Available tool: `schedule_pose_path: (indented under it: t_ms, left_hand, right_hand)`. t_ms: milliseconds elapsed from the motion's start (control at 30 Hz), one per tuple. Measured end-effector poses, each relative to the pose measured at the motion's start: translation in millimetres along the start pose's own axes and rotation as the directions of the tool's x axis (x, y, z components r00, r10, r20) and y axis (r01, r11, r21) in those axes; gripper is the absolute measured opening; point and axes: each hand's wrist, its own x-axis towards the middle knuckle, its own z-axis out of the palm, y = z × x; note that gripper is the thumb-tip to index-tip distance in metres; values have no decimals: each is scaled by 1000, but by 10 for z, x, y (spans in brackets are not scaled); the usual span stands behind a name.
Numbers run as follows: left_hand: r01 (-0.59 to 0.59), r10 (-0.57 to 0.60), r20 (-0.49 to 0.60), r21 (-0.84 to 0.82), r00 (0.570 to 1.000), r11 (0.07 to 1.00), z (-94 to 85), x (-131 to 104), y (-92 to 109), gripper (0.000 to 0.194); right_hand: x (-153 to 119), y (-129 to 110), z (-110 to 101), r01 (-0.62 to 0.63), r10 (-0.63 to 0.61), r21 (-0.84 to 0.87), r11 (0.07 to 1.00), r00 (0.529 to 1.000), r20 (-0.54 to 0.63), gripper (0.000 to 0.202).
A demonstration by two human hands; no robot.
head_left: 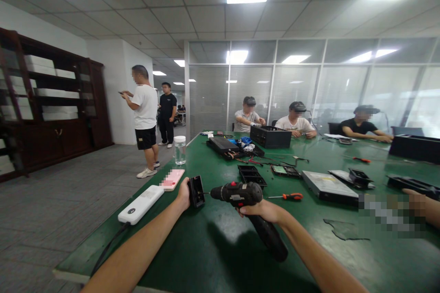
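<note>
A black part (196,192) is held above the bench (178,252), toward its left edge, by the left hand (184,195); the hand is closed on the part's left side, and some fingers are hidden behind it. A power drill (237,194) is gripped by the right hand (264,210), which is wrapped around the top of the handle. The drill body is held with its long axis roughly parallel to the near edge of the bench, and the bit (206,192) is pointed left, toward the open face of the part. The part is thus located directly left of the bit, with the left hand nearer to it. Whether contact is made cannot be determined. A white device (140,204) is placed along the left edge; an orange-handled screwdriver (292,197) is laid to the right of the drill
</note>
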Motion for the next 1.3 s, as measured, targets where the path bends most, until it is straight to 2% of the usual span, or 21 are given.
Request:
schedule_pose_path:
  t_ms: [367, 667, 933, 1300]
  left_hand:
    - [23, -23, 4, 14, 1000, 1000, 2, -12, 0, 30]
    - [21, -21, -9, 18, 1000, 1000, 17, -32, 10, 32]
    - [8, -8, -5, 13, 1000, 1000, 18, -22, -2, 29]
    - [4, -4, -7, 0, 1000, 1000, -1, 5, -11, 28]
  right_hand:
    - [3, 61, -12, -15, 14, -29, 999, 1000, -1, 35]
    - [1, 57, 13, -12, 13, 65, 998, 1000, -1, 41]
    - [-9, 24, 8, -23, 22, -24, 999, 1000, -11, 35]
    - [3, 36, -4, -49, 49, -42, 998, 999, -11, 36]
